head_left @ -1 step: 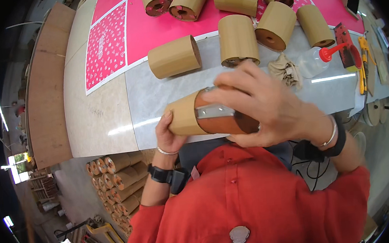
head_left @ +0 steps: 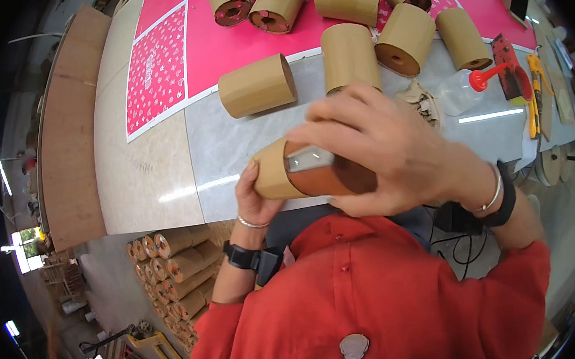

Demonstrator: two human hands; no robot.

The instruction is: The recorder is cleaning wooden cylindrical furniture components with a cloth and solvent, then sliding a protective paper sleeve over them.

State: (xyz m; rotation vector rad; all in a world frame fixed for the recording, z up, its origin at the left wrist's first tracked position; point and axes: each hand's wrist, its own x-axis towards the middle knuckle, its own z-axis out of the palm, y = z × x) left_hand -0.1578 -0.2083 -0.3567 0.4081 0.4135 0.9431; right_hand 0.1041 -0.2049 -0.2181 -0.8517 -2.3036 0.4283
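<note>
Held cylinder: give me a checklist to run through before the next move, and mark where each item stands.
1. Left hand closed around the tan end of the held cylinder: ok.
2. Right hand firmly gripping the reddish-brown end: cannot tell; the hand is blurred.
3. Reddish-brown end in full view: not ok; the right hand covers part of it.
4. Right fingers apart from the tan cylinder just beyond them: cannot tell; they overlap in the view.
5. Red cap on the clear bottle: ok.
6. Yellow-handled tool away from both hands: ok; it lies at the table's right side.
</note>
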